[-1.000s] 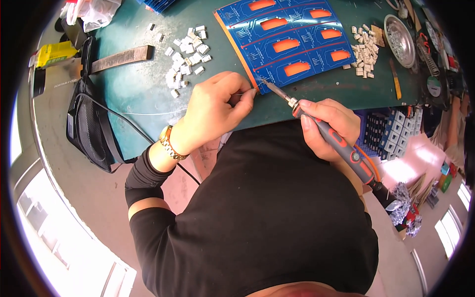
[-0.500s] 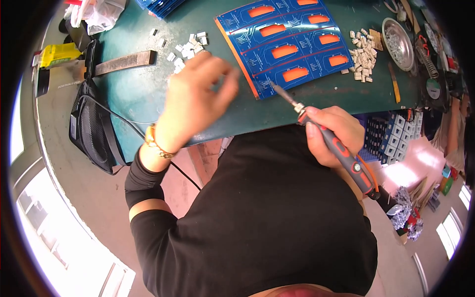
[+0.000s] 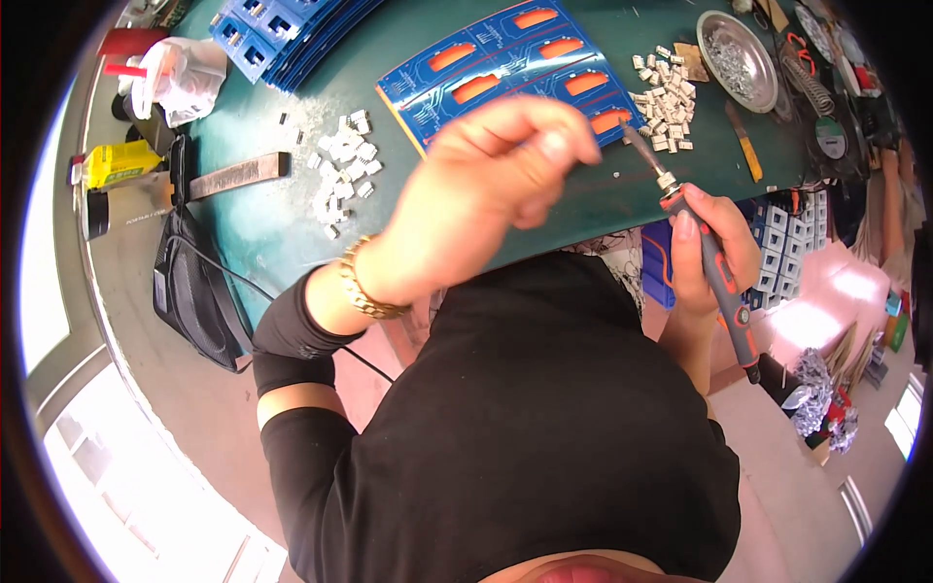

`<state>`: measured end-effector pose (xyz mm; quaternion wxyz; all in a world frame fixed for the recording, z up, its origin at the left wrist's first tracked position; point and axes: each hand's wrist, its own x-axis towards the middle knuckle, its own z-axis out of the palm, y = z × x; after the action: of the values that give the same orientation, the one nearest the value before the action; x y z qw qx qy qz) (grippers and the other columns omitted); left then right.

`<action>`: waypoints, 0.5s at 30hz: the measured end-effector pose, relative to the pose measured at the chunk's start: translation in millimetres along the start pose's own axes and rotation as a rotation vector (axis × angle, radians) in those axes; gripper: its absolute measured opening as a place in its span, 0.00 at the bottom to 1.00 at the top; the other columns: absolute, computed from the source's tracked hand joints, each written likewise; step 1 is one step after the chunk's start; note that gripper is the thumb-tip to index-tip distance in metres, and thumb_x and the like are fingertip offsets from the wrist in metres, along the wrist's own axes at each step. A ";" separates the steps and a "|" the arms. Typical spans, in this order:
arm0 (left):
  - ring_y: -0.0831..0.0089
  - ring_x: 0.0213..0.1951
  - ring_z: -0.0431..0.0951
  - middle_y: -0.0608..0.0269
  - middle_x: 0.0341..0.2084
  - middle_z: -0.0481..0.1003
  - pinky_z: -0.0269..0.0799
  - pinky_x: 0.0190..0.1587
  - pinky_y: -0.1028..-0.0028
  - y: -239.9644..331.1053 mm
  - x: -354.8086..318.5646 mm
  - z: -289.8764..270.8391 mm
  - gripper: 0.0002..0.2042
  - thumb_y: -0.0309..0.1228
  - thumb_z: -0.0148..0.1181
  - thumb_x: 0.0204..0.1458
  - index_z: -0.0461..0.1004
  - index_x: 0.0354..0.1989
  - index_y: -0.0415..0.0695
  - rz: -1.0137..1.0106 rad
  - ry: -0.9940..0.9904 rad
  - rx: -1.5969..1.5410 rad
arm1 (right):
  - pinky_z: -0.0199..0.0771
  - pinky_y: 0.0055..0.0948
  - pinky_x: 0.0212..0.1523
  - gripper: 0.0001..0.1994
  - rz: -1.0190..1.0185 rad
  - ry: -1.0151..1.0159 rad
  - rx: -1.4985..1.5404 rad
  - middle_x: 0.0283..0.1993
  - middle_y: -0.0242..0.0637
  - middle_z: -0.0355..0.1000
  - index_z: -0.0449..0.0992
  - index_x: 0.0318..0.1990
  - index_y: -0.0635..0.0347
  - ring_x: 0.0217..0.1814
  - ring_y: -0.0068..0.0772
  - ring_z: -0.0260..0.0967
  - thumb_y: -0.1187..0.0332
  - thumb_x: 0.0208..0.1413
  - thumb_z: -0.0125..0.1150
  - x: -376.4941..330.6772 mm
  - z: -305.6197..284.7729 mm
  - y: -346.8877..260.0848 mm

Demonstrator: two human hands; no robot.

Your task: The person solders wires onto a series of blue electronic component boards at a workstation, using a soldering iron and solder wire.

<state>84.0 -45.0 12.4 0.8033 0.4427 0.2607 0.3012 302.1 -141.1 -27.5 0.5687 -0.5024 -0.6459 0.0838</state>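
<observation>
Head view shows the person's left hand [image 3: 486,185] raised above the green mat [image 3: 292,223], blurred, with the fingers [image 3: 554,136] curled and bunched together; whether they pinch something small cannot be told. The right hand [image 3: 705,248] is closed around the grey and orange handle of a soldering iron [image 3: 705,257], just off the near edge of the mat. The iron's metal tip reaches the near right corner of the blue circuit panel [image 3: 505,63], which lies flat on the mat. Right of the panel sits a heap of small white connectors [image 3: 669,97], and further right a round metal dish [image 3: 736,44]. Left of the panel lies another scatter of white connectors [image 3: 340,165].
</observation>
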 end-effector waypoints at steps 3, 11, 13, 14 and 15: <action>0.78 0.24 0.68 0.69 0.26 0.70 0.63 0.28 0.80 -10.8 10.7 6.5 0.03 0.25 0.61 0.56 0.78 0.36 0.41 0.362 -0.061 0.606 | 0.65 0.21 0.25 0.12 0.010 0.037 -0.022 0.28 0.42 0.75 0.76 0.43 0.72 0.22 0.25 0.66 0.82 0.49 0.60 -0.8 -8.8 9.3; 0.67 0.27 0.76 0.64 0.26 0.74 0.72 0.29 0.71 -18.8 7.5 -15.3 0.07 0.20 0.68 0.42 0.77 0.28 0.44 0.367 0.373 1.335 | 0.68 0.22 0.24 0.12 0.057 -0.068 0.110 0.28 0.39 0.76 0.76 0.42 0.68 0.22 0.27 0.69 0.82 0.47 0.61 2.7 -8.1 21.8; 0.67 0.29 0.75 0.66 0.25 0.73 0.69 0.33 0.70 -26.6 11.0 -21.2 0.07 0.20 0.67 0.40 0.77 0.27 0.45 0.547 0.387 1.435 | 0.69 0.22 0.24 0.13 0.056 -0.109 0.142 0.28 0.39 0.76 0.76 0.42 0.68 0.23 0.27 0.70 0.81 0.47 0.62 5.4 -3.7 23.5; 0.67 0.29 0.75 0.66 0.25 0.73 0.69 0.33 0.70 -31.2 9.9 -21.6 0.07 0.20 0.67 0.40 0.77 0.27 0.45 0.538 0.389 1.438 | 0.70 0.23 0.25 0.13 0.050 -0.148 0.170 0.28 0.39 0.76 0.76 0.42 0.68 0.23 0.28 0.70 0.81 0.46 0.62 6.9 -2.0 23.6; 0.67 0.30 0.74 0.66 0.25 0.73 0.67 0.35 0.70 -36.0 8.7 -21.2 0.08 0.19 0.67 0.39 0.77 0.27 0.45 0.509 0.401 1.388 | 0.71 0.22 0.25 0.13 0.047 -0.184 0.174 0.28 0.39 0.77 0.77 0.42 0.67 0.23 0.30 0.72 0.81 0.45 0.62 9.6 -0.9 23.1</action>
<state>84.5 -42.3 -30.2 0.1841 0.8291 0.4208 0.3187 317.1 -123.3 -36.7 0.5461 -0.4565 -0.6737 0.1985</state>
